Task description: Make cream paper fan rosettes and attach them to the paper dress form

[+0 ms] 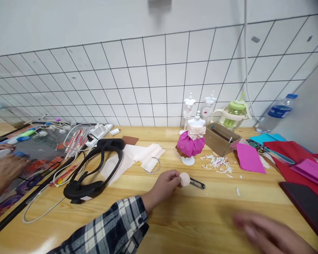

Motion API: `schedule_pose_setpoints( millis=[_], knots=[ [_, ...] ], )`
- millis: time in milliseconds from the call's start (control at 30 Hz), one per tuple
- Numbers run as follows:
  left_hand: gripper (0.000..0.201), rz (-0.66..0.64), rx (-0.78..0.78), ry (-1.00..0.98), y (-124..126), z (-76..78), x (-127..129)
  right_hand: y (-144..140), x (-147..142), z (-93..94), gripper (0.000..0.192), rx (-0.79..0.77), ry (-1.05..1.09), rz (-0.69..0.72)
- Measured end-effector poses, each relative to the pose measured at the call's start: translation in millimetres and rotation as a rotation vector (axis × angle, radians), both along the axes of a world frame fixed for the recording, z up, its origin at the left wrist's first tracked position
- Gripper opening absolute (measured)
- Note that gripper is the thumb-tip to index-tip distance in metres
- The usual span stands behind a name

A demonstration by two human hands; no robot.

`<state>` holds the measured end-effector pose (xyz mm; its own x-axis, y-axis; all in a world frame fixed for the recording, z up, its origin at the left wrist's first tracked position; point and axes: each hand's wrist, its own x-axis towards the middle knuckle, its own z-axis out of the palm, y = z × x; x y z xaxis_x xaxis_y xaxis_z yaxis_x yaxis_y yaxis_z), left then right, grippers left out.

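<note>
My left hand (163, 187), in a plaid sleeve, reaches over the wooden table (190, 218) and pinches a small round pale pink paper piece (185, 179) at its fingertips. A black clip-like tool (197, 183) lies just right of that piece. Behind them stands a tiny white mannequin (193, 141) in a magenta paper skirt with a pale bow. My right hand (267, 233) hovers low at the bottom right, blurred, with fingers spread and nothing in it.
A black headset (91, 169) and pale paper sheets (137, 155) lie left of centre. White paper scraps (217, 163), a cardboard box (220, 138), coloured paper sheets (294, 155), a green cup (234, 114) and a water bottle (277, 113) are on the right. Another person's hand (2, 171) is at the far left.
</note>
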<state>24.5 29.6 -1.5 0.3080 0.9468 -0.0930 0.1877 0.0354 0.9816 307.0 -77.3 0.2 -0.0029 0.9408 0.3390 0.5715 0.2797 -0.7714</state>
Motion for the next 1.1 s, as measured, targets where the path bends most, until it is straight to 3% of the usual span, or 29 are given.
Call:
schedule_pose_setpoints(
  millis=[67,167,267,367,500,800,967,1100],
  knots=[
    [0.017,-0.024,0.081,0.057,11.8,6.3,-2.5,41.7,-21.9,5.6,0.024,-0.065,0.024,0.069],
    [0.018,-0.033,0.226,0.160,22.9,6.2,-5.3,96.6,-69.4,2.8,0.040,-0.287,0.321,0.147],
    [0.023,0.003,0.249,0.128,22.6,-3.3,-5.5,118.3,-105.5,-12.8,0.046,-0.352,0.466,0.107],
    [0.023,-0.073,0.222,0.148,20.6,-10.0,-4.2,115.8,-112.9,-30.1,0.040,-0.329,0.448,0.153],
    [0.025,-0.095,0.170,0.095,25.8,-10.5,-3.7,114.6,-101.2,-40.7,0.028,-0.239,0.346,0.124],
    [0.044,-0.163,0.165,0.023,28.6,-12.4,-11.7,114.9,-97.3,-28.6,0.028,-0.026,0.135,0.098],
    [0.034,-0.128,0.221,0.122,27.3,-15.9,-8.7,110.0,-100.3,-26.4,0.025,0.011,0.071,0.100],
    [0.032,-0.092,0.215,0.085,25.2,-18.4,-8.9,105.8,-104.1,-23.1,0.026,0.019,0.071,0.149]
  ],
)
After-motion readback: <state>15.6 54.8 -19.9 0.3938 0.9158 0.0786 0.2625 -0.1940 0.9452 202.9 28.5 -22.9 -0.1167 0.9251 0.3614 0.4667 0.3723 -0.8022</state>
